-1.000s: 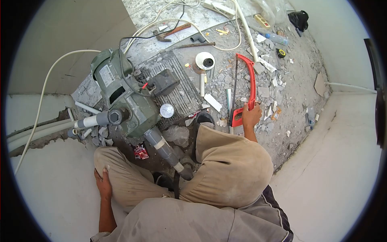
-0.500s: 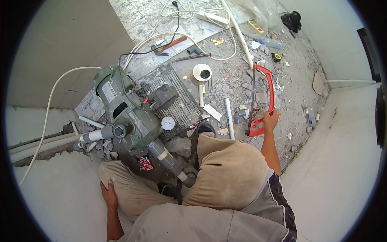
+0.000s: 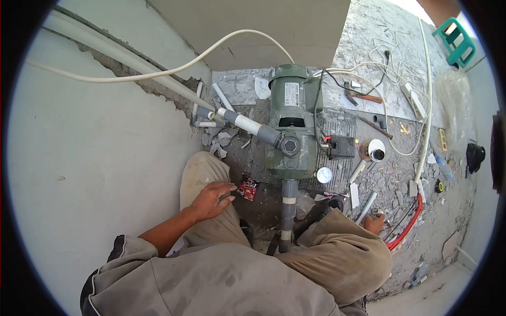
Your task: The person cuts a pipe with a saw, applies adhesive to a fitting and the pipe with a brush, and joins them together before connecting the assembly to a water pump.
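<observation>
My left hand [image 3: 213, 200] is above my left knee, fingers stretched forward, holding nothing. A red snack wrapper [image 3: 247, 188] lies just beyond its fingertips. Low at the right, my right hand [image 3: 374, 224] is partly hidden behind my knee. Its fingers close on a small grey pipe fitting [image 3: 376, 215], of which little shows. Next to that hand lies a red hacksaw [image 3: 411, 226] on the rubble. A short white pipe [image 3: 367, 207] is on the hand's other side. In front of me stands a green water pump [image 3: 292, 110] with a grey-and-white pipe [image 3: 247, 124] joined to it.
A pressure gauge [image 3: 324, 175] sits beside the pump. A glue can [image 3: 372, 150], a hammer [image 3: 363, 96], a power strip [image 3: 414, 100] and loose cables lie farther off. Broken rubble covers the floor. Walls stand on both sides, and a green stool [image 3: 454, 42] is at far right.
My right hand has let go of the hacksaw, now lying on the floor, and taken the grey fitting. My left hand has lifted off the knee's side and moved forward. The view has turned left.
</observation>
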{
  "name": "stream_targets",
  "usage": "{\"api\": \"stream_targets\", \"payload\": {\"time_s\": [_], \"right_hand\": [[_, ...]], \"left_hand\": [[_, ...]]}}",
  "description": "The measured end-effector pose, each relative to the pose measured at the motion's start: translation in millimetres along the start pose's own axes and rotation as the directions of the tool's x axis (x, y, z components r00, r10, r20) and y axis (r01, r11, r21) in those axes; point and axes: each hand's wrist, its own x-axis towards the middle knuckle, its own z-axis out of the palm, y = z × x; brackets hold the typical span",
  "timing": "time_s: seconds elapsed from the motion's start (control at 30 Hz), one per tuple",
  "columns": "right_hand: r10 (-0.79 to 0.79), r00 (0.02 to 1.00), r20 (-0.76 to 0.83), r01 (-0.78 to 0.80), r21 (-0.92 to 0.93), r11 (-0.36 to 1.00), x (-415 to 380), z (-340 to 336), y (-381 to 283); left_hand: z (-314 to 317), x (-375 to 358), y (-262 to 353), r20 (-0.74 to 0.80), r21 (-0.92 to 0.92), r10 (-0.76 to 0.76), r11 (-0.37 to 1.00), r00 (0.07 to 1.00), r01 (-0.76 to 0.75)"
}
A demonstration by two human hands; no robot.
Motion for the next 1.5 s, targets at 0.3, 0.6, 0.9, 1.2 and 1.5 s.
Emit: {"api": "stream_targets", "payload": {"time_s": [0.3,0.6,0.9,1.2,1.5], "right_hand": [[-0.214,0.928,0.305,-0.047,0.665,0.745,8,-167,-195],[-0.744,0.517,0.423,0.015,0.865,0.502,-23,-216,-316],[-0.287,0.955,0.069,0.233,0.423,0.876,90,-95,-224],[-0.177,0.952,0.249,0.193,-0.041,0.980,135,-36,-247],[-0.331,0.943,0.044,0.309,0.257,0.916,135,-50,-214]], "left_hand": [[15,57,126,0.138,-0.498,0.202,0.860,0.970,-0.108],[91,161,238,0.252,-0.674,0.275,0.738,0.928,-0.035],[71,149,207,-0.053,-0.279,0.318,0.906,0.947,-0.320],[83,186,217,0.179,-0.720,0.135,0.693,0.975,0.037],[82,230,231,0.157,-0.751,0.177,0.660,0.972,0.001]]}}
